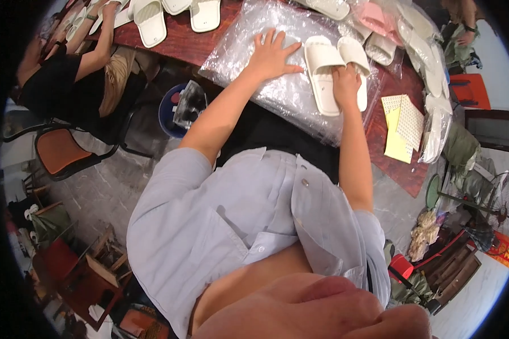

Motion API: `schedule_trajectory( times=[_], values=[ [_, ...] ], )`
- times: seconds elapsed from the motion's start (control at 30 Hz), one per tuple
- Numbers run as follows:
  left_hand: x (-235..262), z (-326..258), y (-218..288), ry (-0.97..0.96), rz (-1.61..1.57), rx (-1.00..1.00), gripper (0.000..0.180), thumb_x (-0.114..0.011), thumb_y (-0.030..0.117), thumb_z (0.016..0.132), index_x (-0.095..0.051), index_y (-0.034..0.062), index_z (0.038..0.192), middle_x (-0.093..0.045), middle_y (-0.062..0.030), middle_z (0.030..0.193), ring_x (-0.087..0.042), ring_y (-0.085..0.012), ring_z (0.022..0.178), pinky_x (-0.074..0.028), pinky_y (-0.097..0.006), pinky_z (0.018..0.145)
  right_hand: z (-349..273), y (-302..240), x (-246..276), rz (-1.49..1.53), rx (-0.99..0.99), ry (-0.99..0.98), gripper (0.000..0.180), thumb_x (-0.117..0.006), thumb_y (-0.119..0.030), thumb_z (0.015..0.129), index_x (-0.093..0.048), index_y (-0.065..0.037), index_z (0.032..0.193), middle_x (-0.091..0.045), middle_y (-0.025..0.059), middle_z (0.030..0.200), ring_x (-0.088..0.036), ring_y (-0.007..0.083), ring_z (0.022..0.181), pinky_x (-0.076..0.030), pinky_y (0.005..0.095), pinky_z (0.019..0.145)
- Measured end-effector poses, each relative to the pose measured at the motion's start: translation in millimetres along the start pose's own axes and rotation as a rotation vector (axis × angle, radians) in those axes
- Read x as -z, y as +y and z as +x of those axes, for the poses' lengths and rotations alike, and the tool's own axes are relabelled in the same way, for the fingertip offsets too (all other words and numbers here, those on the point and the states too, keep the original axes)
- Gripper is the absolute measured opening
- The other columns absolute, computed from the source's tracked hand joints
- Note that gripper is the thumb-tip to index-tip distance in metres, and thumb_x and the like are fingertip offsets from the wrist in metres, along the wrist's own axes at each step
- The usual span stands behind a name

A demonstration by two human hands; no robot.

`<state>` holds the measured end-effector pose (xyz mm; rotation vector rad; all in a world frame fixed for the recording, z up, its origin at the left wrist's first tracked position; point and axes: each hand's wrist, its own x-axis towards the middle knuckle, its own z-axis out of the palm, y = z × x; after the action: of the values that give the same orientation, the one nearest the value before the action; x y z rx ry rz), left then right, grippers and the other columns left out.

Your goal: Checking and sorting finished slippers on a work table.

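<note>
My left hand [274, 55] lies flat with its fingers spread on a stack of clear plastic bags [237, 42]. To its right, a pair of white slide slippers [320, 56] rests on the same bags, toes away from me. My right hand [346, 85] is closed at the inner edges of the pair, fingertips by the strap of the right slipper; its grip is partly hidden. The left slipper's insole shows beside that hand.
Bagged white slippers [432, 73] line the table's right edge, near a pink slipper [376, 20]. Yellow and white sticker sheets [401, 127] lie on the red-brown table [393, 169]. White slippers [151, 25] stand at far left near another person [79, 73]. A blue bin [167, 113] stands below.
</note>
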<state>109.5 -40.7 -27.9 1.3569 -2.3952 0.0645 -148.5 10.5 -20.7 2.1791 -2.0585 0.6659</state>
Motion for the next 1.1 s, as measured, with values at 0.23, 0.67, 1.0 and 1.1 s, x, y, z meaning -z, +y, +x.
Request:
schedule_trajectory(
  times=[0.23, 0.67, 1.0, 1.1],
  values=[
    [-4, 1, -4, 0.023, 0.025, -0.026, 0.079, -0.061, 0.078, 0.083, -0.053, 0.0364, 0.15, -0.043, -0.0223, 0.154, -0.03, -0.0448, 0.147, -0.017, -0.069, 0.114, -22, 2, 66, 0.417, -0.035, 0.064, 0.018, -0.066, -0.008, 0.092, -0.075, -0.003, 0.107, -0.07, 0.0203, 0.119, -0.068, 0.0341, 0.112, -0.052, 0.0401, 0.094],
    [25, 21, 15, -0.224, -0.132, 0.028, 0.085, -0.073, 0.062, 0.082, -0.048, 0.0249, 0.154, -0.04, -0.0313, 0.151, -0.027, -0.0521, 0.147, -0.028, -0.072, 0.111, -45, -20, 27, 0.419, 0.127, -0.077, 0.011, -0.072, -0.002, 0.082, -0.07, 0.002, 0.092, -0.064, 0.0201, 0.095, -0.059, 0.0404, 0.094, -0.047, 0.0493, 0.085],
    [30, 68, 71, -0.141, -0.362, -0.204, 0.078, -0.07, 0.059, 0.088, -0.049, 0.023, 0.154, -0.047, -0.0305, 0.14, -0.036, -0.0504, 0.139, -0.041, -0.057, 0.104, -36, -20, 29, 0.52, 0.267, -0.091, 0.01, -0.071, 0.002, 0.081, -0.064, 0.002, 0.087, -0.06, 0.0173, 0.09, -0.059, 0.0376, 0.085, -0.046, 0.0482, 0.076],
    [16, 66, 71, -0.21, -0.395, -0.182, 0.072, -0.07, 0.054, 0.09, -0.05, 0.023, 0.152, -0.048, -0.0283, 0.137, -0.037, -0.0471, 0.139, -0.037, -0.056, 0.105, -35, -19, 31, 0.534, 0.247, -0.116, 0.012, -0.072, 0.002, 0.079, -0.064, 0.002, 0.087, -0.059, 0.0171, 0.088, -0.058, 0.0382, 0.084, -0.045, 0.0498, 0.075]
  ],
)
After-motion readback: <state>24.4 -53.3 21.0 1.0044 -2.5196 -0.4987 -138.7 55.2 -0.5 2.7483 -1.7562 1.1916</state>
